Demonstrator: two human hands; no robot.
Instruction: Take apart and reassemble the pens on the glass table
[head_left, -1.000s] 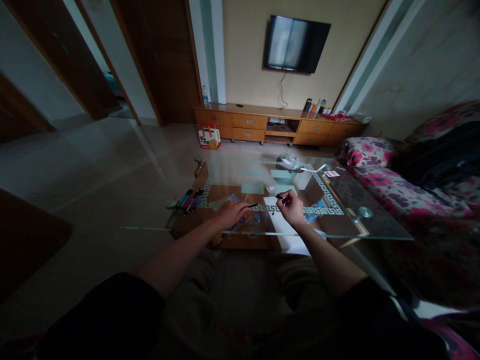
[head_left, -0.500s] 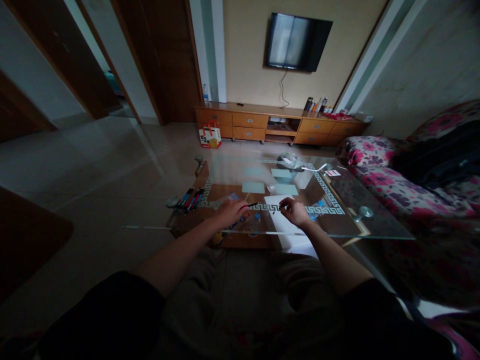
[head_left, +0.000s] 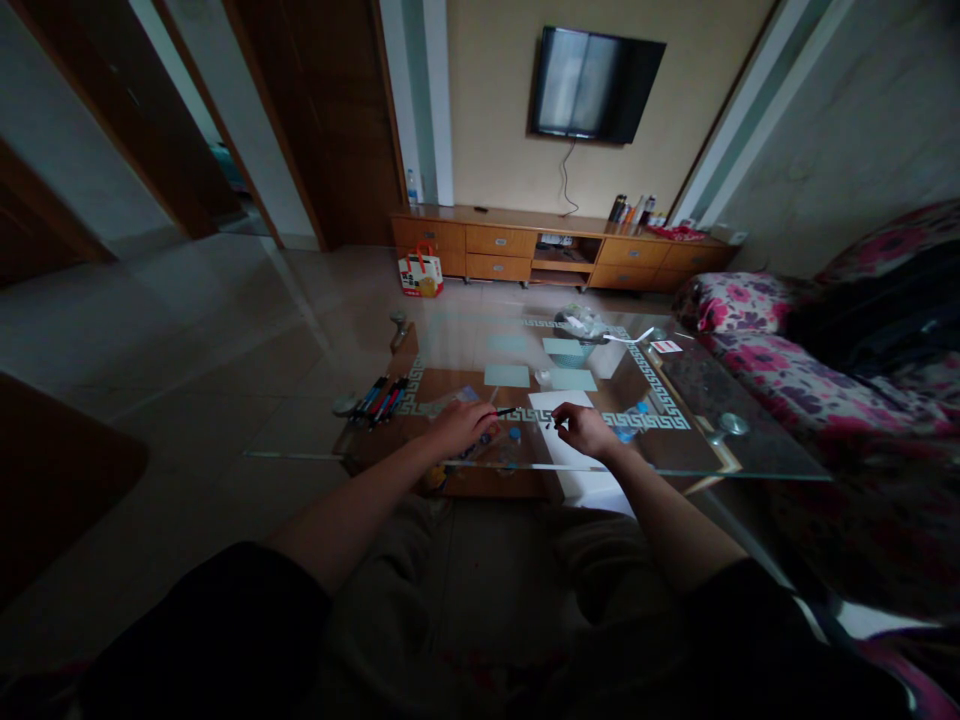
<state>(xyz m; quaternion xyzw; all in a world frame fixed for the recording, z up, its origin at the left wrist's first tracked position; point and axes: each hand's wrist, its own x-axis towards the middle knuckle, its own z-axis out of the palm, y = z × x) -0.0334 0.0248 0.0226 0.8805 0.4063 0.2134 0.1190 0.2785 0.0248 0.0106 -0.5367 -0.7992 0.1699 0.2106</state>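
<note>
My left hand [head_left: 459,428] is closed around a slim dark pen [head_left: 506,411], its tip pointing right toward my other hand. Just across from it, my right hand [head_left: 583,430] has its fingers pinched together. Something small and dark shows at those fingertips, too small to name. A tiny dark piece [head_left: 547,427] is visible just left of them, over a white box [head_left: 581,470]. To the left, several pens [head_left: 379,400] in black, red and blue lie side by side on the glass table [head_left: 465,345].
A crumpled plastic bag [head_left: 581,320] and a white-and-red card [head_left: 666,347] lie toward the table's far right. Blue-capped bottles show through the glass. Beyond stand a wooden TV cabinet [head_left: 499,240] and a paper bag [head_left: 421,275]. A floral sofa [head_left: 750,300] is at right.
My right hand has moved slightly left, closer to the pen. My left hand and the pen stay nearly in place.
</note>
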